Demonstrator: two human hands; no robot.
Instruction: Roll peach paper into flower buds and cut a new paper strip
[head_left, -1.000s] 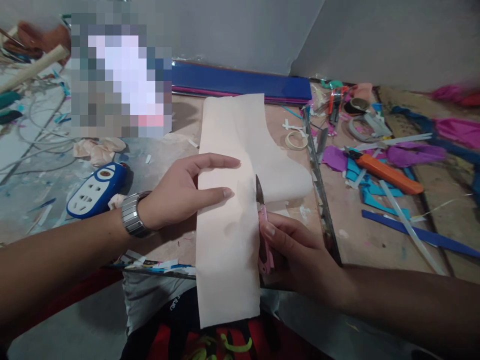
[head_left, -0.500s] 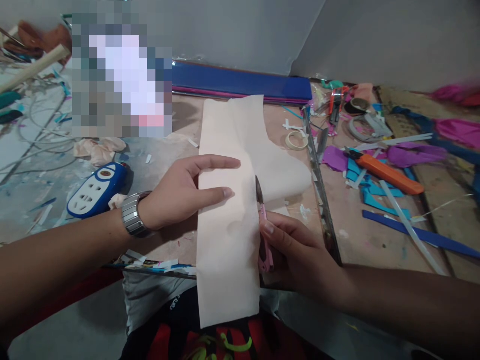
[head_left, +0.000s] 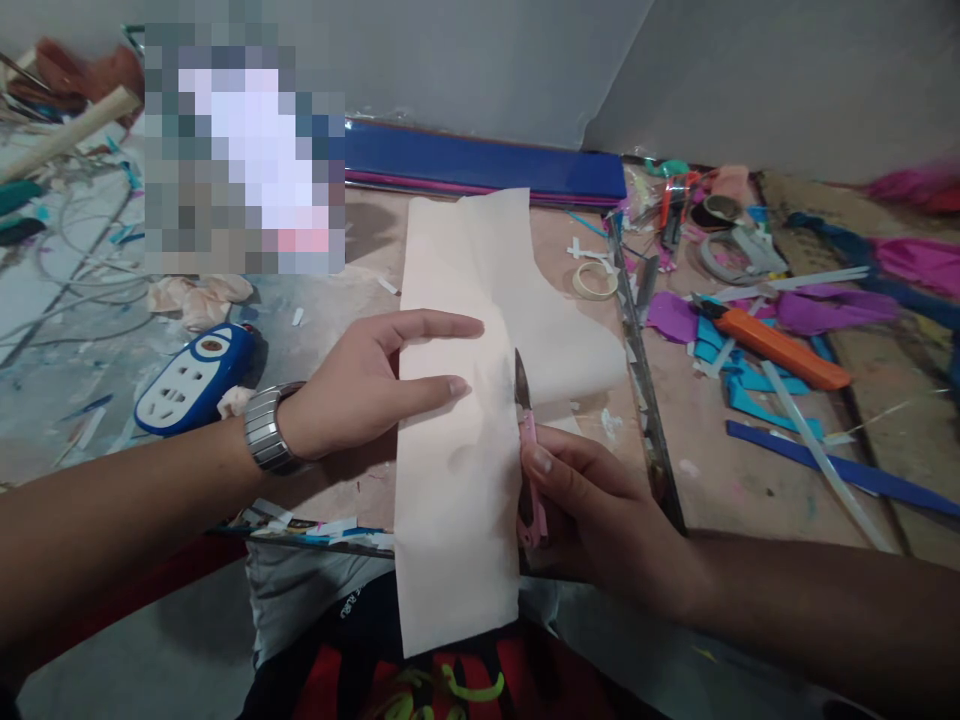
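Note:
A pale cream sheet (head_left: pixel 457 560) that looks like paper or thin foam lies lengthwise before me, its near end hanging over the table edge. My left hand (head_left: pixel 367 375) rests on its left side, thumb and index finger stretched apart; the other fingers are hidden. In my right hand (head_left: pixel 592 490) is a pair of pink-handled scissors (head_left: pixel 531 500), gripped at the sheet's right side. The dark blade (head_left: pixel 522 380) points away from me along a cut. To the right of the cut, a wide flap (head_left: pixel 570 345) of the same sheet spreads over the table.
A blue-and-white power strip (head_left: pixel 191 380) lies left of my wrist. Behind the sheet runs a long blue box or board (head_left: pixel 480 165). On the right are a tape roll (head_left: pixel 595 281), an orange cutter (head_left: pixel 780 345), a blue strip (head_left: pixel 840 465) and coloured scraps.
The scissors' blade shows more fully beside the cut and has tilted slightly. My left hand and the sheet have hardly moved.

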